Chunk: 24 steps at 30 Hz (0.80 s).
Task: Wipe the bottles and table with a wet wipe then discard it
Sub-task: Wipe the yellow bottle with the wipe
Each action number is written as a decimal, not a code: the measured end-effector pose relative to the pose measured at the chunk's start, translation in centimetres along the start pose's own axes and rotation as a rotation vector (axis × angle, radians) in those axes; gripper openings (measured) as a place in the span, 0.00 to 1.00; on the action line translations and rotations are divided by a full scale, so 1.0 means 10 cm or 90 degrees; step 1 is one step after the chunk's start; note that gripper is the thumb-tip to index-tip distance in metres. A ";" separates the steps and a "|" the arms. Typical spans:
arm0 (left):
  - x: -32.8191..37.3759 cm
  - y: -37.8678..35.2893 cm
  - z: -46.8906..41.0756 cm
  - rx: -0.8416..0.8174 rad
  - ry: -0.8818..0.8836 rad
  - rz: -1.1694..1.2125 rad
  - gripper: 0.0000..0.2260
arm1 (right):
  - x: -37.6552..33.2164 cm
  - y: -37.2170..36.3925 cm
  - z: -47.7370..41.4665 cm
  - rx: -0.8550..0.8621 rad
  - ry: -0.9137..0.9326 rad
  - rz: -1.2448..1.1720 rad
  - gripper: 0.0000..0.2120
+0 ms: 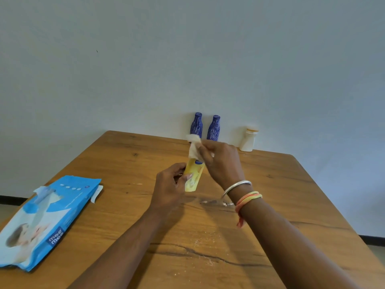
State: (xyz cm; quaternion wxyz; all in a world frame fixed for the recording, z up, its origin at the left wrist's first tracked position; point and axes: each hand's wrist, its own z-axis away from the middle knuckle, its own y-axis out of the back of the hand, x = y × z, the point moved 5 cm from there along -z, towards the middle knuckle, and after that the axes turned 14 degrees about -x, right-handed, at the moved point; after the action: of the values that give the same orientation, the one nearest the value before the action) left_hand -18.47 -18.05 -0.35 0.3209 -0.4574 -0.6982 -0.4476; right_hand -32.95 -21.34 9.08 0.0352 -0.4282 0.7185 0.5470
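Slip risk: left grip (169,184) clamped low on yellow bottle (194,177), right grip (219,161) pinching wet wipe (194,150) at its top; hard rubbing may twist bottle loose.

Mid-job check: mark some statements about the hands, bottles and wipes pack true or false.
The left hand grips the yellow tube. True.
The right hand is empty. False: it holds a wet wipe on the tube's top.
Two blue bottles stand by the wall. True.
The white bottle lies toppled. False: it stands upright.
The wipes pack is held in one hand. False: it lies on the table, at the left.
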 end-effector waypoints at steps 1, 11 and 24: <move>0.01 0.00 0.00 -0.007 -0.005 -0.009 0.10 | 0.06 0.00 -0.02 -0.014 -0.039 -0.018 0.15; -0.01 0.04 0.03 -0.039 -0.004 0.088 0.13 | 0.21 0.05 0.00 -0.057 -0.058 -0.086 0.15; 0.19 0.08 0.11 0.022 0.025 0.319 0.12 | 0.31 -0.36 0.46 -0.017 -0.075 -0.415 0.08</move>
State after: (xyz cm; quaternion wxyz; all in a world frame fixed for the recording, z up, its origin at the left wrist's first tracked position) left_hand -18.50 -16.18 1.12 0.4433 -0.6017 -0.5644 -0.3507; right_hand -34.53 -19.48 2.89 0.2442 -0.6038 0.5330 0.5400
